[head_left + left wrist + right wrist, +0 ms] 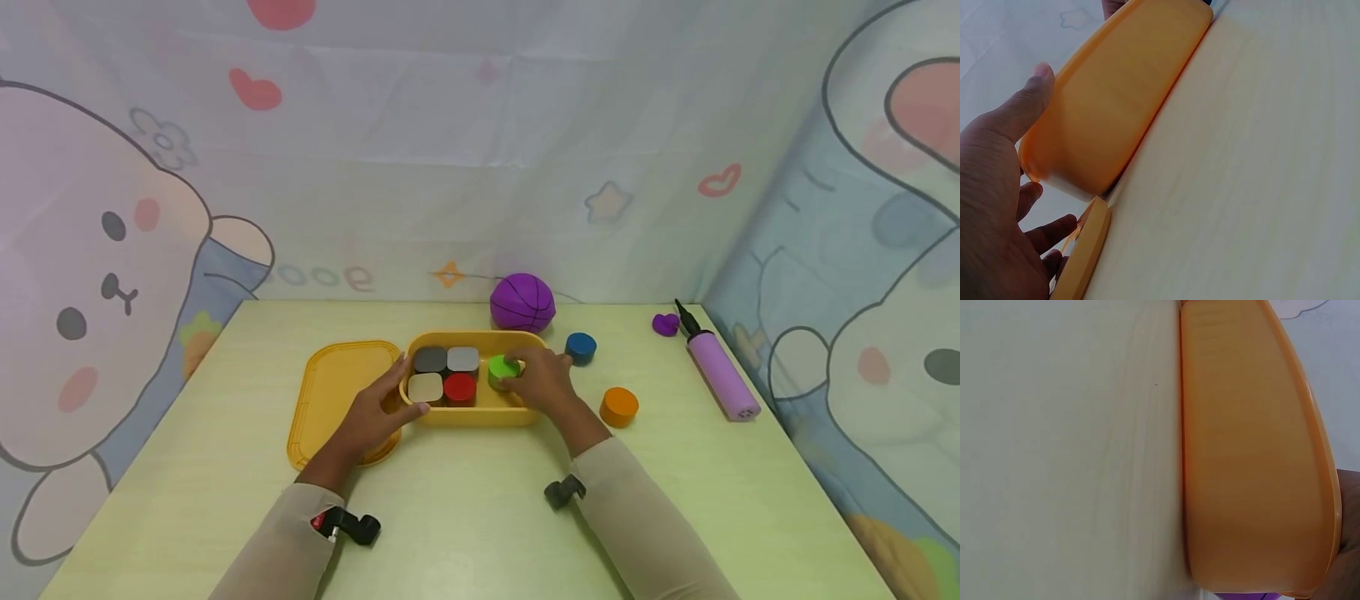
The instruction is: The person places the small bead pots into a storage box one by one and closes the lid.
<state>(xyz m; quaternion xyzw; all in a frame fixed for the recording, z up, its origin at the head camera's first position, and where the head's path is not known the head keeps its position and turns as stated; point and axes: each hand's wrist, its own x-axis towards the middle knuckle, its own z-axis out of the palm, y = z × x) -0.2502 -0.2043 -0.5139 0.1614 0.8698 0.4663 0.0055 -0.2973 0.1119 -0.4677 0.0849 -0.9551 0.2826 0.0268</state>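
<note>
Sleeves: two beige ones (277, 546) reach in from the bottom edge, a black wrist camera (562, 492) on each.
Table: pale (465, 517), filling the lower frame.
Left hand: spread (371, 417) at centre left, over the lid's right edge; the thumb rests on the box's near rim, the forefinger by its left end, not closed round it.
Lid: yellow (326, 408), lying flat, left of the box; whether they touch I cannot tell.
Right hand: pinching the green block (501, 372) between thumb and fingers, the hand (545, 382) coming over the box's right part from the lower right.
Green block: within the box, near the middle of the frame, at the right hand's fingertips, to their left; round-topped, with no clear long axis. Whether it rests on the floor or hangs just above, I cannot tell.
Nearer hand: the right, in contact; the left is at the far end of the box, beyond four blocks.
Box: yellow (472, 417), its long axis running left to right across the frame.
Front pair: cream block (425, 388), then red block (460, 387).
Back pair: dark grey block (431, 359), then light grey block (462, 358); the green block lies just right of both pairs.
Outside right: orange block (618, 406); farther back, blue block (581, 348).
Right edge of table: lilac pump (720, 371), a purple heart (664, 324) beside its nozzle.
Behind the box: purple ball (522, 302).
Backdrop: printed cloth (420, 183).
</note>
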